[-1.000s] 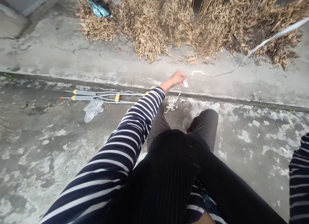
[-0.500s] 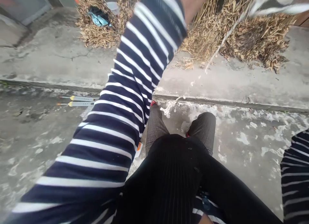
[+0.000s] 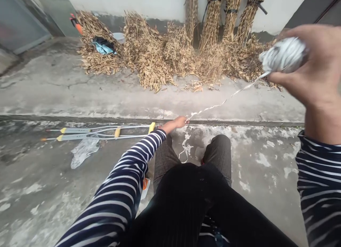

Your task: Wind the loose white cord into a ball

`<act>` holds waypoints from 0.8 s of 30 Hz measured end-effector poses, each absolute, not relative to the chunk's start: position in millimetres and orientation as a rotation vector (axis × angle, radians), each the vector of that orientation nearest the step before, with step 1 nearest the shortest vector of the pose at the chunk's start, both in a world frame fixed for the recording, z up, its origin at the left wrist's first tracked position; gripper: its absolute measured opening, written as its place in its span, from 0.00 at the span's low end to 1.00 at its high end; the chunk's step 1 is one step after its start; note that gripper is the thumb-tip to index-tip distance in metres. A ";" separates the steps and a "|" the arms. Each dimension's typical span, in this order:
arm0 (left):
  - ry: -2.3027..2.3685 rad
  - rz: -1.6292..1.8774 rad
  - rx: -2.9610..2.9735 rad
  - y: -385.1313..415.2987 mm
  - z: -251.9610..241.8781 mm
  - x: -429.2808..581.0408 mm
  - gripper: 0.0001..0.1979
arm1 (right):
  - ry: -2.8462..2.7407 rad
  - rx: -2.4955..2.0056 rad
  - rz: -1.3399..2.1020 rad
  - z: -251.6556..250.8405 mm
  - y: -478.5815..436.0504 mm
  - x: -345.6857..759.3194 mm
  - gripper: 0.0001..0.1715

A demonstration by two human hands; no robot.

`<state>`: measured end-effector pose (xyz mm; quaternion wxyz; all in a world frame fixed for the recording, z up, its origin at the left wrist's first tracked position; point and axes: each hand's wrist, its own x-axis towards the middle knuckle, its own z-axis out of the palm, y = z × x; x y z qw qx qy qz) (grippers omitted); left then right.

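Observation:
At the upper right my right hand (image 3: 317, 62) is wrapped round a ball of white string (image 3: 285, 55). A twisted white strand (image 3: 226, 100) runs from the ball down and left to my left hand (image 3: 179, 122), whose fingers are closed on it just above my left knee. Below my left hand, a loose tangle of the same string (image 3: 186, 147) lies on the concrete between my legs.
Dry plant stalks (image 3: 151, 51) lie along the wall, with tied bundles (image 3: 211, 23) upright behind. Yellow-and-grey crutches (image 3: 77, 133) and a clear plastic bag (image 3: 85, 151) lie on the left. A low concrete step (image 3: 80, 97) crosses ahead.
My left hand has come down and back from the top of the view to near my knees. My right hand with the string ball now shows fully, and the view takes in more of the wall.

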<state>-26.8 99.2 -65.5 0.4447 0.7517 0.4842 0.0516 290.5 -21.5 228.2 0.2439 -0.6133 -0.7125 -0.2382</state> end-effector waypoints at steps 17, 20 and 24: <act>0.702 0.894 1.196 22.4 -4.4 55.7 0.12 | -2.098 -1.630 -0.284 104.3 24.2 228.5 0.36; 0.617 0.837 1.130 3.9 -8.6 47.9 0.16 | -2.061 -1.634 -0.289 101.5 24.7 228.2 0.36; 0.622 0.788 1.065 -8.4 -8.0 43.2 0.19 | -2.036 -1.606 -0.264 98.5 26.6 223.2 0.36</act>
